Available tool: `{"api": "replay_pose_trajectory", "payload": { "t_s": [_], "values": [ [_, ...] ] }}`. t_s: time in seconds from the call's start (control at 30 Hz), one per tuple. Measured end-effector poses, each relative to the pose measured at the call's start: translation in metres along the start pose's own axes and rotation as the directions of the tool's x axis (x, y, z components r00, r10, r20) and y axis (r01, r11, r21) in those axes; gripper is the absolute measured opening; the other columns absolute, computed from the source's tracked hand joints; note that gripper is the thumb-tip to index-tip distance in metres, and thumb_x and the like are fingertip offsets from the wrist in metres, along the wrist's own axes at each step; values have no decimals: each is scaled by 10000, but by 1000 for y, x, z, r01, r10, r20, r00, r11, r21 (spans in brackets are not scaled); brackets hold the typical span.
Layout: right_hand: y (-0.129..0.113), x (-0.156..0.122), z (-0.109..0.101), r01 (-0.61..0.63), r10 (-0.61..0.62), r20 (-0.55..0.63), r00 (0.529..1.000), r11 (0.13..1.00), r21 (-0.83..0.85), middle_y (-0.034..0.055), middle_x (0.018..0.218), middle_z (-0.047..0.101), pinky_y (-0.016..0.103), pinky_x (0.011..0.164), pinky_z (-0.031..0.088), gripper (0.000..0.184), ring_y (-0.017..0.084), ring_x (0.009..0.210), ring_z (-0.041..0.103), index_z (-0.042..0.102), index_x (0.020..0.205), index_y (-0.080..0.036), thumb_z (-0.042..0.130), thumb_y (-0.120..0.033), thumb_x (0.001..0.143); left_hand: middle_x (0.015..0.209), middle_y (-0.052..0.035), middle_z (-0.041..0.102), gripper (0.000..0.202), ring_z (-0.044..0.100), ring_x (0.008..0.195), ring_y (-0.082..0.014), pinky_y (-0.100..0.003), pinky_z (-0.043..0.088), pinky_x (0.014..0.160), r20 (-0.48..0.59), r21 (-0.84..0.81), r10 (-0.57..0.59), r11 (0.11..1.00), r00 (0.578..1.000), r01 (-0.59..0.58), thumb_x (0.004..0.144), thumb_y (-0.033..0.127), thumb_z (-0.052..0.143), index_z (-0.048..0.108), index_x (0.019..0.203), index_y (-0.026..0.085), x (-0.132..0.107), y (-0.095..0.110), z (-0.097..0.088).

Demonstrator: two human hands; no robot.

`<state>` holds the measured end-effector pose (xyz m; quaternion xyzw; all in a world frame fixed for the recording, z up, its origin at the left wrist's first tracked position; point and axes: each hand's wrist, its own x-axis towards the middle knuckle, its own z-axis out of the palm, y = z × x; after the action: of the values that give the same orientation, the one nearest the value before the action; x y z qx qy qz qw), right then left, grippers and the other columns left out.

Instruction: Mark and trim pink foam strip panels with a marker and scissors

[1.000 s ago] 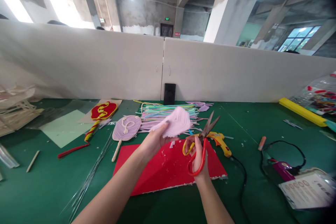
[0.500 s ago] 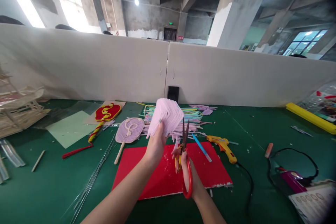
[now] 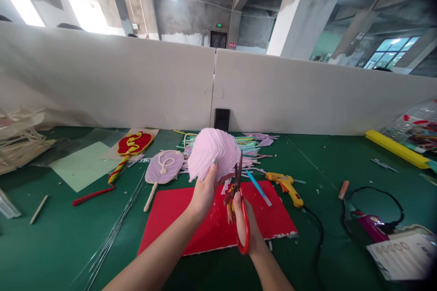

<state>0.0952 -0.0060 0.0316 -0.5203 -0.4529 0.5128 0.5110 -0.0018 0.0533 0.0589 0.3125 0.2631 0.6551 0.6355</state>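
Observation:
My left hand (image 3: 205,191) grips a pale pink ridged piece (image 3: 213,152), fan-shaped with layered zigzag lines, its thumb pressed on the lower part. My right hand (image 3: 244,218) is wrapped round the red-handled scissors (image 3: 243,232), whose dark blades (image 3: 239,170) point up beside the pink piece's right edge. Whether the blades touch the piece I cannot tell. Below both hands lies a red board (image 3: 174,213). Behind the pink piece is a pile of pastel pipe cleaners (image 3: 251,148), partly hidden by it.
A lilac round fan (image 3: 164,167) and a red-and-yellow fan (image 3: 134,144) lie to the left, near thin wires (image 3: 119,225). On the right are a blue pen (image 3: 259,188), a yellow glue gun (image 3: 287,185) with a cord, and a purple device (image 3: 372,228). A black phone (image 3: 221,119) leans on the white partition (image 3: 280,91).
The pink piece has turned in my left hand and shows a wider, rounder face. The scissor blades are closer together and nearer its edge. The whole view has shifted slightly.

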Motion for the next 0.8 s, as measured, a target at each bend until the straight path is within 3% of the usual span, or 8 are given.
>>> {"api": "replay_pose_trajectory", "payload": {
  "t_s": [0.3, 0.57, 0.8],
  "values": [
    [0, 3, -2, 27, -27, -8, 1000, 997, -74, -50, 522, 394, 254, 449, 290, 611, 109, 461, 367, 421, 704, -220, 337, -817, 801, 1443, -70, 506, 667, 556, 1223, -315, -458, 532, 964, 0, 55, -41, 998, 999, 41, 786, 450, 719, 487, 1387, 281, -9, -10, 1],
    [2, 3, -3, 32, -33, -23, 999, 998, -58, -52, 520, 385, 241, 438, 285, 596, 99, 457, 364, 414, 682, -217, 376, -799, 806, 1393, -83, 553, 680, 596, 1169, -314, -461, 544, 941, -31, 48, -39, 998, 999, 40, 774, 501, 714, 499, 1380, 279, -11, -9, 4],
    [4, 4, -4, 34, -35, -21, 999, 997, -67, -48, 500, 398, 247, 423, 283, 579, 105, 437, 372, 441, 689, -215, 391, -777, 820, 1413, -81, 531, 695, 547, 1228, -324, -439, 546, 942, -43, 59, -36, 997, 998, 39, 761, 501, 725, 495, 1381, 283, -11, -11, 2]
  ]
}}
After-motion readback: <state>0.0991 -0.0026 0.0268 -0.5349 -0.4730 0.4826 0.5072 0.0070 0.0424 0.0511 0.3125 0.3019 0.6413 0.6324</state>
